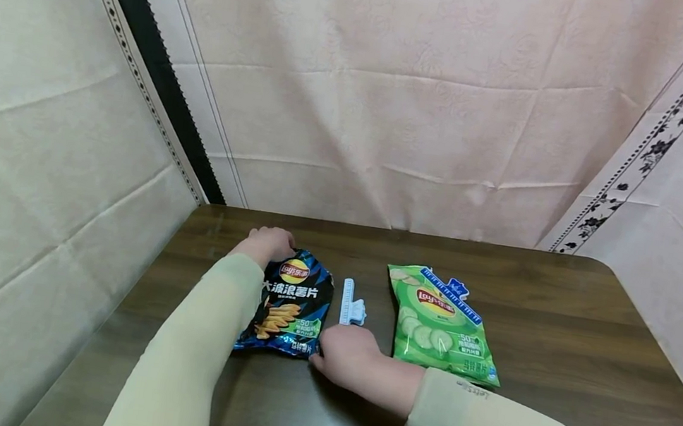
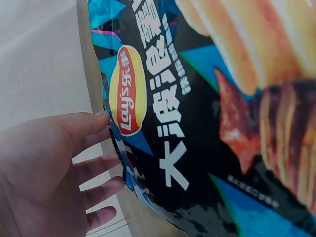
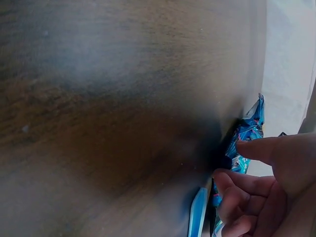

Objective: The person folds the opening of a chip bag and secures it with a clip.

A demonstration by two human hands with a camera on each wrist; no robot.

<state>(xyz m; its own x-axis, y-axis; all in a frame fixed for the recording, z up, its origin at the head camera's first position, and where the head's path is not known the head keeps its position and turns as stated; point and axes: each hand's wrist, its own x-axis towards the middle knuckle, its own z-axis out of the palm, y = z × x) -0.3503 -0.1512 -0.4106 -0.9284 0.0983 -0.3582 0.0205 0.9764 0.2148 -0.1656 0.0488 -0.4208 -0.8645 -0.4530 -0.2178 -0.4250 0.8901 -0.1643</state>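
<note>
A black and blue bag of potato chips (image 1: 292,303) lies face up on the wooden table, left of the middle. My left hand (image 1: 267,244) is at its upper left; in the left wrist view the thumb (image 2: 101,118) touches the bag's edge and the other fingers spread loosely along it. My right hand (image 1: 352,356) is at the lower right corner, its thumb (image 3: 252,149) and curled index finger pinching the bag there. Just beyond the right hand lies a light blue bag clip (image 1: 348,305).
A green chip bag (image 1: 448,331) lies to the right, with a dark blue bag clip (image 1: 451,296) across its top. The table (image 1: 570,326) ends at a pale cloth backdrop (image 1: 403,128), with cloth on both sides too.
</note>
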